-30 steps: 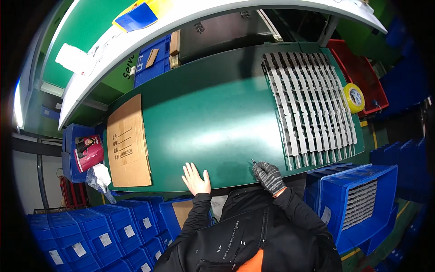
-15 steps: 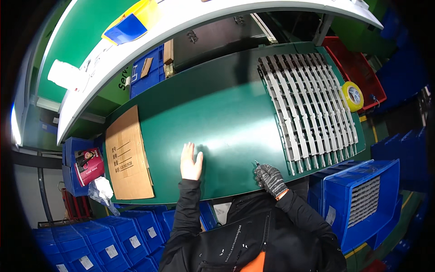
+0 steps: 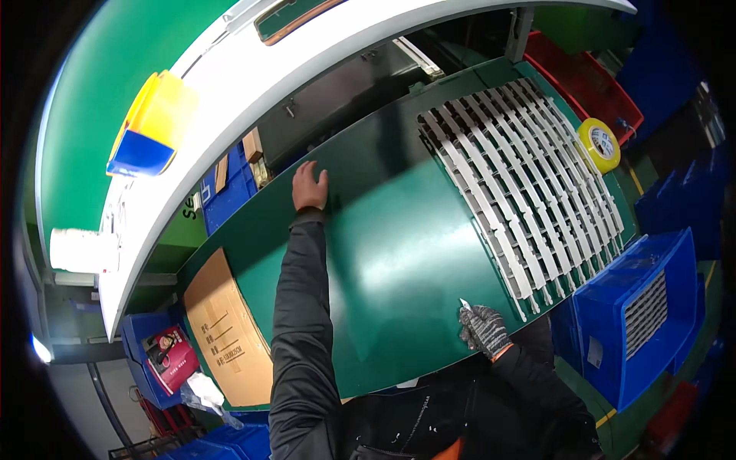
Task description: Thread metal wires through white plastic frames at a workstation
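My left hand [image 3: 310, 186] is bare and stretched out over the far side of the green table [image 3: 383, 291]. Its fingers are extended and hold nothing. At the table's near edge, my right hand [image 3: 486, 331] wears a grey knitted glove. It is closed around a small tool [image 3: 464, 304], of which only a short pale pointed tip shows; the glove hides the rest. To the right of both hands lies a broad array of grey slatted strips [image 3: 529, 199], set side by side in rows.
A flat cardboard sheet [image 3: 222, 337] lies at the table's left end. A yellow tape roll [image 3: 599, 146] sits by the strips, with a red bin [image 3: 575, 73] behind. Blue crates [image 3: 598, 345] stand at the lower right. Overhead, a white shelf [image 3: 230, 100] carries a yellow-and-blue box [image 3: 153, 126].
My left hand has moved away from me, from mid-table to the far side. My right hand remains near the front edge, still around the tool. The view has shifted and turned.
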